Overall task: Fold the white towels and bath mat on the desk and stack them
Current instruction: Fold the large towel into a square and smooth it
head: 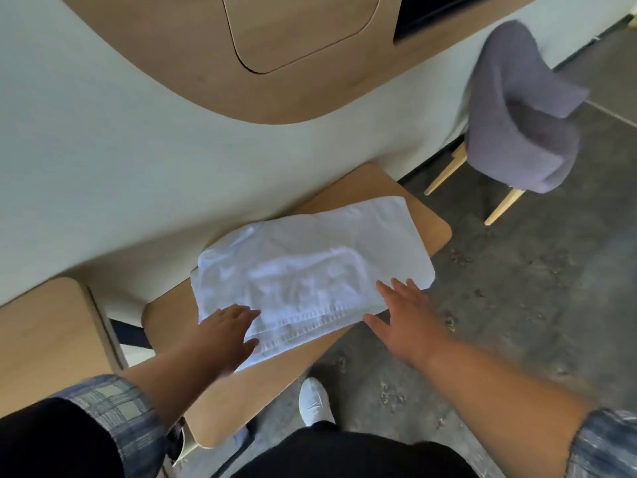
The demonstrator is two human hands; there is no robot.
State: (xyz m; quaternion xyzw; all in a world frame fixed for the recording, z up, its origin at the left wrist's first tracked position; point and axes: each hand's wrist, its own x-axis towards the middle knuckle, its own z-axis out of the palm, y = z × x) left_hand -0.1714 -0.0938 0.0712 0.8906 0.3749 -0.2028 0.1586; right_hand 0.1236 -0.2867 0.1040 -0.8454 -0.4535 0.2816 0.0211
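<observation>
A white towel [372, 232] lies spread on the wooden desk [437, 229], with a smaller folded white towel [303, 281] lying on top of it near the front. My left hand [231, 332] rests flat on the left front corner of the folded towel, fingers straight. My right hand [403, 315] lies open at the right front edge of the towels, fingers spread and touching the cloth. The towel's left end is bunched against the wall.
A grey upholstered chair [517, 125] with light wooden legs stands to the right of the desk. A white wall runs behind the desk, with a curved wooden panel [241, 63] above. A second wooden surface [44, 332] is at the left. My white shoe [315, 401] is on the grey floor.
</observation>
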